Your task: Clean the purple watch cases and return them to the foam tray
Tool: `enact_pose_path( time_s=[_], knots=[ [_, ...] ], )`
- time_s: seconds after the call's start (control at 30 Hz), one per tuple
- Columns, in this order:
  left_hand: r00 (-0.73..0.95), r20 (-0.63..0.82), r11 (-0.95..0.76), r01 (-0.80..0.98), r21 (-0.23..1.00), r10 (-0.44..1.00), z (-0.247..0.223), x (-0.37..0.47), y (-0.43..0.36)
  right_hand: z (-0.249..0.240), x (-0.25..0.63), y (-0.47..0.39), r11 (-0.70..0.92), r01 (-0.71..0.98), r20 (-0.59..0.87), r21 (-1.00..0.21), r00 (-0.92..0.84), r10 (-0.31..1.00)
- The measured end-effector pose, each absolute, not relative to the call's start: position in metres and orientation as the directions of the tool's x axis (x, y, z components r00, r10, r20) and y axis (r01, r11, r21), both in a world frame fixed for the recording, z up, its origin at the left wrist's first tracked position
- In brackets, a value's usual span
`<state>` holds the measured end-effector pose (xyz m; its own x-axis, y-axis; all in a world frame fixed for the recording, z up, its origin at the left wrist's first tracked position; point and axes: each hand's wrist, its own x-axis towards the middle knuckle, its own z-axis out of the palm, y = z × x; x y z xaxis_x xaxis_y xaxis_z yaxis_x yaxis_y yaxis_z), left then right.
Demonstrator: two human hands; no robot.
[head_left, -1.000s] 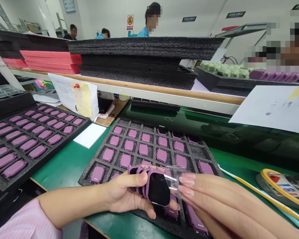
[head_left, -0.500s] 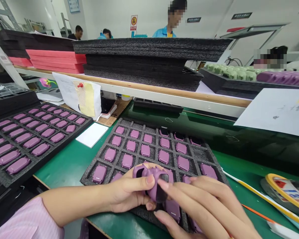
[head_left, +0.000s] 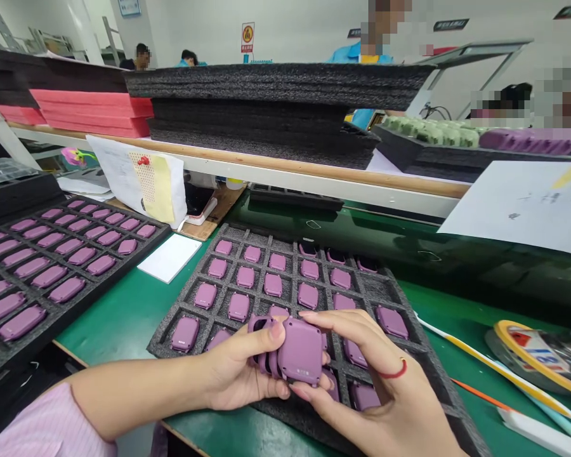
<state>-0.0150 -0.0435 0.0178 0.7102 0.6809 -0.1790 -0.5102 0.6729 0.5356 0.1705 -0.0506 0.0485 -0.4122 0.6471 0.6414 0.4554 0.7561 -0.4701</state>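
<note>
Over the near part of a black foam tray point(head_left: 174, 315), my left hand point(head_left: 247, 362) grips a small stack of purple watch-shaped cases, its thumb on top. The front case point(head_left: 302, 350) shows its flat back, with tiny marks near the lower edge. My right hand point(head_left: 385, 381), with a red band on one finger, holds that front case by its top and bottom edges between fingers and thumb. Other purple cases point(head_left: 238, 306) lie in the tray's compartments below and beyond my hands. Several compartments are hidden behind my hands.
On the left is a second foam tray point(head_left: 88, 289) of purple cases, beside a white pad point(head_left: 169, 258). A shelf point(head_left: 266, 166) with black foam sheets point(head_left: 276, 89) crosses behind. At right lie a yellow-rimmed round object point(head_left: 528, 355) and an orange-tipped tool point(head_left: 476, 397).
The front case has turned so its flat purple back faces the camera. My right hand has moved from a blurred reach to gripping its edges. The view has shifted slightly.
</note>
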Motion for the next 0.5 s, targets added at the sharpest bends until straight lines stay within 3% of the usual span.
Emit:
enact_pose_path(
  time_s=[0.17,0.3,0.5],
  knots=[
    [0.544,-0.372,0.654,-0.546,0.524,0.752,0.026,-0.012,-0.044,0.057,0.179,-0.028,0.779,0.524,0.607,-0.346,-0.508,0.611],
    [0.432,-0.549,0.687,-0.578,0.441,0.716,0.03,-0.014,-0.039,0.053,0.188,0.038,0.57,0.698,0.417,-0.433,-0.406,0.813],
    [0.478,-0.501,0.691,-0.537,0.483,0.721,0.025,-0.023,-0.026,0.011,0.159,0.137,0.434,0.794,0.314,-0.427,-0.32,0.894]
  ],
)
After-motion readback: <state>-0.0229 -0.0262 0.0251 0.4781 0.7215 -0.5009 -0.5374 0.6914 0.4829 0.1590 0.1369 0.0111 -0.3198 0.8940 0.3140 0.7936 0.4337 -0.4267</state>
